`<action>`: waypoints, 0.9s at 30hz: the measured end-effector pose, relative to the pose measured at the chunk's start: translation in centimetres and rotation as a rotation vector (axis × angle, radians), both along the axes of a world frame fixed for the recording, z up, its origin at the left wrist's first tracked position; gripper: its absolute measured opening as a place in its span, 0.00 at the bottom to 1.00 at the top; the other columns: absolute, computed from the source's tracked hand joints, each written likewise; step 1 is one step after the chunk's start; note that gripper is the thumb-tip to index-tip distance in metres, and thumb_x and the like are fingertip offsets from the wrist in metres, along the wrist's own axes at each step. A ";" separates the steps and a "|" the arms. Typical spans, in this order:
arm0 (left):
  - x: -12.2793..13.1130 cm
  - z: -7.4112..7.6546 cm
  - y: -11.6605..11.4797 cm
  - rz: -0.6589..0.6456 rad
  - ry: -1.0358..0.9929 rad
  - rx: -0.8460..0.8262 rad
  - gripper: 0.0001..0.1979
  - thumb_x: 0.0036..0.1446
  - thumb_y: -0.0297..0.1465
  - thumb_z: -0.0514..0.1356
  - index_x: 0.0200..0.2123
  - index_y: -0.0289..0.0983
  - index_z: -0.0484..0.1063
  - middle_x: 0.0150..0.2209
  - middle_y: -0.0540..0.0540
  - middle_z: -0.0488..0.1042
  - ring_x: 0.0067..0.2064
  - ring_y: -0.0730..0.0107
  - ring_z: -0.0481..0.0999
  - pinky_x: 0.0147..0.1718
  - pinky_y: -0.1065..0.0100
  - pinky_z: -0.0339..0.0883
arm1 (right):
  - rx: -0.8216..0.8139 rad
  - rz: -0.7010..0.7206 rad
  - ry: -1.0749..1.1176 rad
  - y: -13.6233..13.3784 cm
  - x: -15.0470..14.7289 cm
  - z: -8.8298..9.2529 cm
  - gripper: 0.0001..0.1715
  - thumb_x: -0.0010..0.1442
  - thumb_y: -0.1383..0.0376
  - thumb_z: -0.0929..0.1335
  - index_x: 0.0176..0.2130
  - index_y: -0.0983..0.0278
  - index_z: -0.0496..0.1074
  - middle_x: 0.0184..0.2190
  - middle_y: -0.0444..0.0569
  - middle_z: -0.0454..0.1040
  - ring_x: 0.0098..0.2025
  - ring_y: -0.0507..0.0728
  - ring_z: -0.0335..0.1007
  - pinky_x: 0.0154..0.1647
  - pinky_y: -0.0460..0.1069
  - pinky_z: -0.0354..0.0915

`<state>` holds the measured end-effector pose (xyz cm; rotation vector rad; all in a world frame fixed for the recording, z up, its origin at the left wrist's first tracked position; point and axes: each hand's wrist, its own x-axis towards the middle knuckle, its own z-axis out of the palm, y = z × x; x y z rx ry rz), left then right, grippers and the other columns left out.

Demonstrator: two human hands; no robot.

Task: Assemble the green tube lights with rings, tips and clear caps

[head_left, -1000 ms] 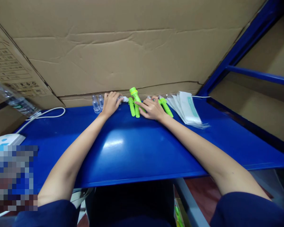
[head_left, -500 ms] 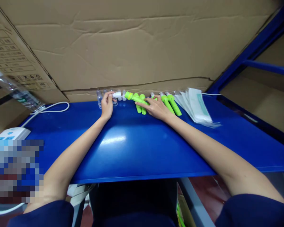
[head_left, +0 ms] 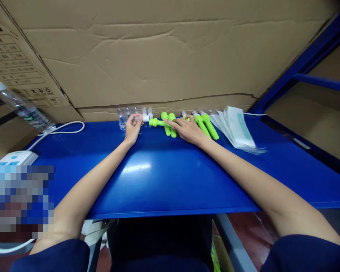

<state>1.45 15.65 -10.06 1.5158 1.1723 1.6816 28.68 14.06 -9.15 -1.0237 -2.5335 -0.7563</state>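
My left hand (head_left: 132, 127) is at the far edge of the blue table (head_left: 158, 177), its fingertips pinched on a small white cap (head_left: 145, 118). My right hand (head_left: 187, 129) holds a bright green tube (head_left: 158, 122) lying sideways, its open end pointing at the cap. The cap and the tube end nearly touch. Behind the left hand stands a row of small clear vials (head_left: 124, 113). More green tubes (head_left: 205, 124) lie beside and under my right hand.
A stack of flat sealed pouches (head_left: 238, 128) lies to the right of the tubes. A cardboard wall (head_left: 158, 56) closes off the back. At the left are a plastic water bottle (head_left: 19, 107), a white cable (head_left: 62, 130) and a white device (head_left: 15, 158). A blue shelf frame (head_left: 308, 64) rises at right.
The green tube has gone from upright to lying sideways in my right hand. My left hand has picked a white cap from the row and brought it to the tube's end.
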 end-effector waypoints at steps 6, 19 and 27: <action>0.0 0.0 -0.1 0.001 0.007 -0.002 0.08 0.62 0.37 0.62 0.40 0.39 0.72 0.39 0.47 0.78 0.35 0.73 0.78 0.38 0.72 0.73 | -0.034 0.009 0.059 -0.2 -0.2 0.1 0.29 0.75 0.67 0.55 0.71 0.61 0.54 0.50 0.57 0.75 0.48 0.62 0.69 0.56 0.59 0.50; 0.3 -0.2 -0.6 0.005 0.039 0.034 0.08 0.62 0.38 0.62 0.39 0.39 0.73 0.32 0.50 0.75 0.31 0.73 0.76 0.34 0.72 0.71 | 0.012 -0.003 0.093 -0.2 -0.2 0.1 0.27 0.75 0.66 0.55 0.69 0.66 0.57 0.45 0.57 0.77 0.46 0.62 0.69 0.54 0.57 0.51; 0.3 -0.5 -0.4 0.025 0.041 0.044 0.08 0.62 0.38 0.62 0.39 0.39 0.73 0.31 0.50 0.75 0.30 0.73 0.76 0.35 0.71 0.71 | -0.015 0.019 0.109 -0.3 -0.2 0.1 0.26 0.75 0.65 0.55 0.68 0.66 0.58 0.46 0.57 0.77 0.46 0.62 0.70 0.50 0.56 0.52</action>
